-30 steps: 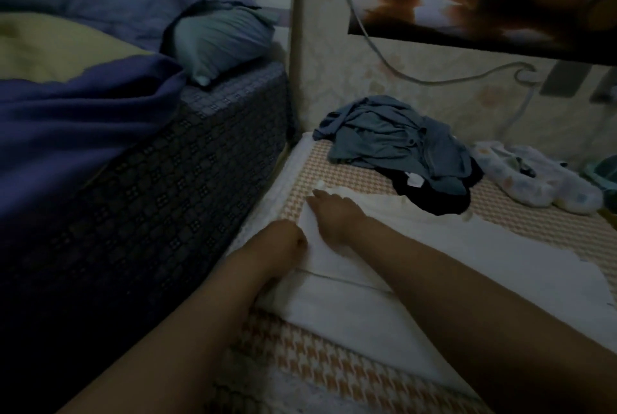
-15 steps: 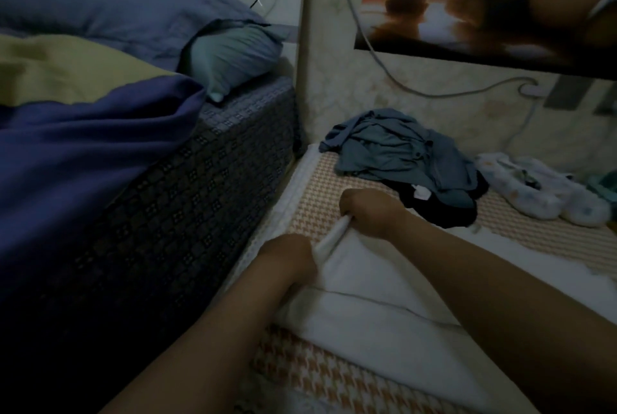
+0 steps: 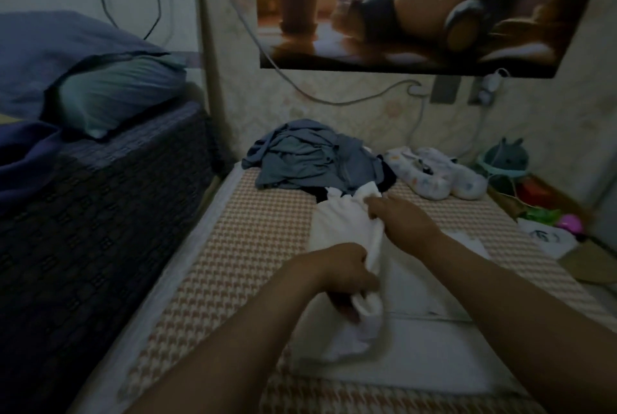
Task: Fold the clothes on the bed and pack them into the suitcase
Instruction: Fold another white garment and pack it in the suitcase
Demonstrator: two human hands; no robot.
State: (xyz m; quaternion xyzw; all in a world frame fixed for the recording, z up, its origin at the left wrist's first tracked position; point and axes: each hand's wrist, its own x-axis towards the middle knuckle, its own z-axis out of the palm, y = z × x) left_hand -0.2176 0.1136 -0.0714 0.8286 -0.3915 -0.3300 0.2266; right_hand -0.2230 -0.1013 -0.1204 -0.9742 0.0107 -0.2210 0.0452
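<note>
White garment (image 3: pixel 347 226) bunched mid-bed (image 3: pixel 253 233): my left hand (image 3: pixel 344 271) grips its near end, my right hand (image 3: pixel 400 220) its far end toward twelve o'clock. Uneven pulling could skew the fold or drag the grey-blue clothes pile (image 3: pixel 310 156) just beyond.

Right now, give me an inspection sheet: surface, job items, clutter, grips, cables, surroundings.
Surface: checked mattress cover.
Job's things: white garment bunched, in both hands; blue-grey clothes heap unfolded behind it; suitcase not seen.
Clutter: patterned slippers and teal toy by the wall.
Grips: left hand holds the garment's near end; right hand pinches its far end.
Cables: white cable along the wall; dark cables upper left.
Surroundings: poster on the wall; pillow on the higher bed.
</note>
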